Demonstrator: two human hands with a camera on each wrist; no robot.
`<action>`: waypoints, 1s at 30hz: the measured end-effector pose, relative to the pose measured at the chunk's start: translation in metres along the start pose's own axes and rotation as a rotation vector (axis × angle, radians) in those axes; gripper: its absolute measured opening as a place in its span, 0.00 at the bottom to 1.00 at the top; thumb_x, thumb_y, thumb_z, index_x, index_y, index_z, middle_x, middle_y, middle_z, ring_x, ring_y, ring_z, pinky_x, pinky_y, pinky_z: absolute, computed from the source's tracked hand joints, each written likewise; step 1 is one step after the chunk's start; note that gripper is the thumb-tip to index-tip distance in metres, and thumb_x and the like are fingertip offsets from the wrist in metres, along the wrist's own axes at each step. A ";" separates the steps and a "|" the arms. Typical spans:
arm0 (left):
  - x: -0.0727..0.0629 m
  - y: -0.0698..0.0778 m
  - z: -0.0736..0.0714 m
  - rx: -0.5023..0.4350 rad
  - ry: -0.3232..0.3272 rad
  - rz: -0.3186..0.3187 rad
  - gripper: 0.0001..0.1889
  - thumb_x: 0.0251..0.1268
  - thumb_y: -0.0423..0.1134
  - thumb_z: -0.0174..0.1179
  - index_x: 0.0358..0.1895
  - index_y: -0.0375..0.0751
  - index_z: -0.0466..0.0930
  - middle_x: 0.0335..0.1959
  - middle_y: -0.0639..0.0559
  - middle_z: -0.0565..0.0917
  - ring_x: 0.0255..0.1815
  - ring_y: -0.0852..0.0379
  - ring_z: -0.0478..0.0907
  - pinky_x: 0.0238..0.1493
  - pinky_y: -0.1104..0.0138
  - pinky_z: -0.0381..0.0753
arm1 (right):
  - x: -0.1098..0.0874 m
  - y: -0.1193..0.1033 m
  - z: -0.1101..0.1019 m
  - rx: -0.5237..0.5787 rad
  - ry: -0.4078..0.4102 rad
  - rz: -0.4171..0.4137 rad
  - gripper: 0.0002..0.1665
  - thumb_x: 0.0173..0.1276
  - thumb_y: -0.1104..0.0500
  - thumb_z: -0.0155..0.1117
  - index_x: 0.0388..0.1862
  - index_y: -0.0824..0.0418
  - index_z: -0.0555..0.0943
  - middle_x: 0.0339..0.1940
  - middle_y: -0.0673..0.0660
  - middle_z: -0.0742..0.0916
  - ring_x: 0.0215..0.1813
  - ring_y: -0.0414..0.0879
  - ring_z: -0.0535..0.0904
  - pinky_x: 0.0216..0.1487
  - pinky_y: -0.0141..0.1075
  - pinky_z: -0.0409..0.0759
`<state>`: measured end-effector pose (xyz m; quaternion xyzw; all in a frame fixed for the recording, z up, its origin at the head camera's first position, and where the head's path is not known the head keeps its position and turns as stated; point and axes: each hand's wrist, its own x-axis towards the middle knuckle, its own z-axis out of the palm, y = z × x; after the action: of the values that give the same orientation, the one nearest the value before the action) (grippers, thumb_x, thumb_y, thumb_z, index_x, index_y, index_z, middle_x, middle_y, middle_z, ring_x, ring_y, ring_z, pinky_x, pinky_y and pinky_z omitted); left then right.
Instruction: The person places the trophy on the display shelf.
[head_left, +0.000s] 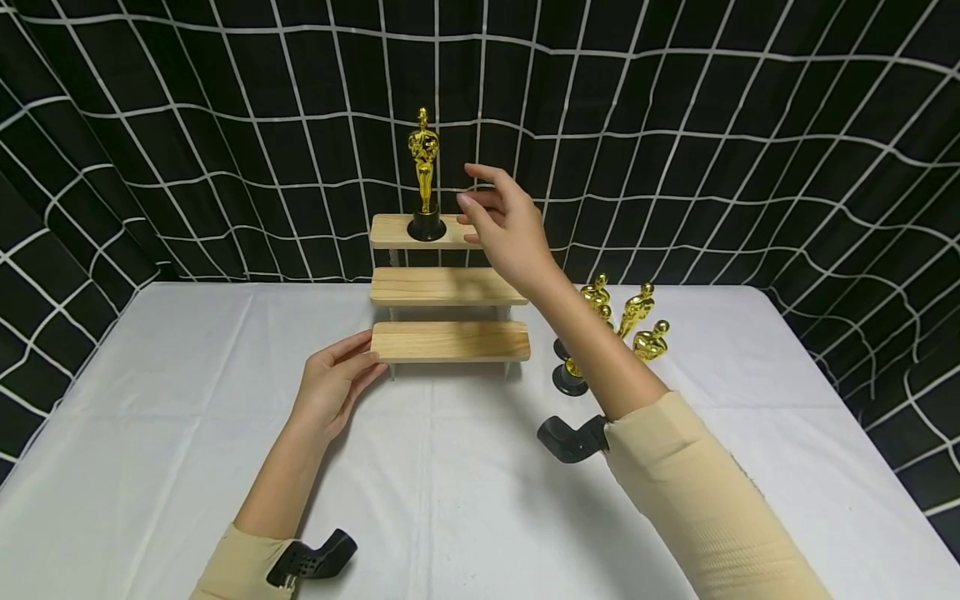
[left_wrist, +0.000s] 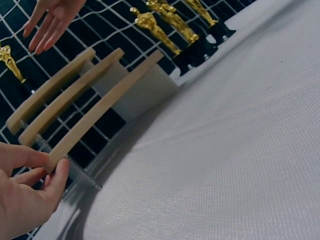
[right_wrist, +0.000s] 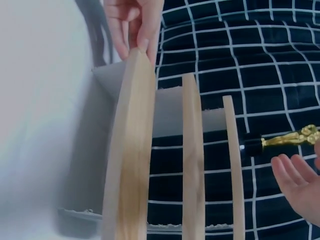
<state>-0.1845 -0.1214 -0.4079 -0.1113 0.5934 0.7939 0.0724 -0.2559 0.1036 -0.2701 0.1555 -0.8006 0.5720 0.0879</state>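
Observation:
A gold figure trophy (head_left: 424, 162) with a round black base stands upright toward the left of the top step of a three-step wooden display stand (head_left: 450, 342). My right hand (head_left: 513, 237) is just right of the trophy, thumb and fingers apart. A gap shows between them in the head view; the right wrist view has the fingers (right_wrist: 295, 172) beside the gold figure (right_wrist: 295, 139). With my left hand (head_left: 330, 383) I pinch the left end of the lowest step, thumb and fingers on either side of the board, as the left wrist view shows at the wood (left_wrist: 100, 112).
Several more gold trophies (head_left: 636, 310) stand on the white tablecloth (head_left: 465, 483) right of the stand, partly hidden behind my right forearm. A black curtain with a white grid (head_left: 262, 150) hangs behind. Black wrist mounts (head_left: 573, 439) stick out from both beige sleeves.

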 end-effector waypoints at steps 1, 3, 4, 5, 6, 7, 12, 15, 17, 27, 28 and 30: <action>0.000 0.000 0.000 -0.002 -0.002 0.002 0.27 0.78 0.21 0.52 0.77 0.24 0.65 0.71 0.32 0.69 0.47 0.65 0.84 0.62 0.74 0.86 | -0.002 0.000 0.000 0.003 -0.001 0.001 0.28 0.85 0.61 0.55 0.80 0.63 0.68 0.64 0.67 0.85 0.61 0.62 0.85 0.60 0.50 0.92; 0.000 0.000 0.000 -0.007 -0.003 0.005 0.27 0.77 0.20 0.52 0.77 0.23 0.65 0.71 0.31 0.69 0.48 0.64 0.84 0.62 0.74 0.86 | -0.005 0.000 -0.001 0.005 -0.001 0.002 0.28 0.85 0.61 0.56 0.80 0.63 0.68 0.63 0.67 0.85 0.61 0.62 0.85 0.59 0.48 0.92; -0.001 0.000 0.000 -0.008 -0.003 0.006 0.27 0.77 0.20 0.52 0.77 0.23 0.65 0.71 0.31 0.69 0.48 0.64 0.84 0.62 0.74 0.86 | -0.007 0.000 -0.001 0.004 -0.001 0.006 0.28 0.85 0.60 0.56 0.80 0.62 0.68 0.63 0.67 0.85 0.60 0.62 0.85 0.59 0.47 0.93; 0.000 0.000 0.000 -0.009 -0.002 0.007 0.27 0.77 0.20 0.52 0.77 0.23 0.65 0.71 0.31 0.69 0.48 0.64 0.84 0.62 0.74 0.86 | -0.009 0.001 -0.001 0.004 0.000 0.005 0.28 0.85 0.60 0.56 0.80 0.62 0.68 0.63 0.67 0.86 0.60 0.62 0.85 0.58 0.47 0.93; 0.000 0.000 0.000 -0.009 -0.001 0.006 0.27 0.77 0.20 0.52 0.77 0.23 0.65 0.71 0.31 0.69 0.47 0.64 0.84 0.62 0.74 0.87 | -0.010 0.001 -0.001 0.004 0.000 0.005 0.28 0.85 0.60 0.56 0.80 0.62 0.68 0.63 0.67 0.86 0.60 0.62 0.85 0.57 0.46 0.93; 0.000 0.000 0.000 -0.008 -0.001 0.005 0.27 0.77 0.20 0.52 0.77 0.23 0.65 0.71 0.31 0.69 0.47 0.65 0.84 0.62 0.74 0.87 | -0.012 0.001 -0.001 0.007 0.001 0.005 0.28 0.85 0.60 0.56 0.80 0.62 0.68 0.63 0.66 0.86 0.60 0.62 0.86 0.57 0.46 0.93; 0.001 -0.001 0.000 -0.001 0.005 0.000 0.27 0.78 0.20 0.51 0.77 0.24 0.65 0.71 0.33 0.70 0.47 0.65 0.84 0.62 0.74 0.87 | -0.019 0.001 0.000 0.022 0.000 0.010 0.27 0.85 0.60 0.57 0.79 0.61 0.69 0.63 0.67 0.86 0.58 0.61 0.86 0.55 0.47 0.94; 0.001 -0.001 -0.001 0.003 0.006 -0.001 0.27 0.78 0.21 0.51 0.77 0.24 0.65 0.71 0.33 0.69 0.47 0.65 0.84 0.63 0.74 0.86 | -0.024 0.002 -0.001 0.021 -0.005 0.014 0.27 0.85 0.60 0.56 0.79 0.60 0.70 0.63 0.66 0.86 0.57 0.60 0.87 0.55 0.47 0.94; 0.001 -0.001 0.000 0.006 0.004 -0.002 0.27 0.78 0.21 0.51 0.77 0.25 0.65 0.72 0.32 0.69 0.48 0.64 0.84 0.63 0.74 0.86 | -0.027 0.003 -0.001 0.018 -0.008 0.014 0.26 0.86 0.61 0.55 0.79 0.60 0.70 0.63 0.66 0.86 0.56 0.59 0.87 0.55 0.47 0.94; 0.000 -0.001 -0.002 0.014 -0.020 0.006 0.27 0.79 0.22 0.51 0.78 0.25 0.63 0.73 0.31 0.68 0.49 0.64 0.84 0.64 0.74 0.85 | -0.043 0.007 -0.006 -0.019 -0.044 -0.040 0.25 0.86 0.62 0.54 0.78 0.63 0.70 0.61 0.69 0.87 0.57 0.58 0.87 0.58 0.54 0.92; 0.000 -0.001 -0.002 0.016 -0.020 0.006 0.27 0.79 0.22 0.52 0.78 0.25 0.63 0.73 0.31 0.68 0.49 0.64 0.84 0.64 0.74 0.85 | -0.045 0.007 -0.006 -0.026 -0.044 -0.040 0.25 0.86 0.61 0.54 0.77 0.63 0.71 0.61 0.68 0.87 0.57 0.58 0.87 0.58 0.55 0.92; 0.000 -0.001 -0.002 0.020 -0.019 0.005 0.27 0.79 0.22 0.52 0.78 0.26 0.63 0.74 0.31 0.68 0.50 0.63 0.84 0.64 0.74 0.85 | -0.048 0.007 -0.007 -0.029 -0.044 -0.035 0.25 0.86 0.61 0.55 0.77 0.62 0.71 0.60 0.67 0.87 0.57 0.58 0.87 0.58 0.57 0.92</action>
<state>-0.1839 -0.1227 -0.4091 -0.1014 0.6009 0.7891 0.0771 -0.2136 0.1194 -0.2897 0.1807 -0.8078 0.5550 0.0825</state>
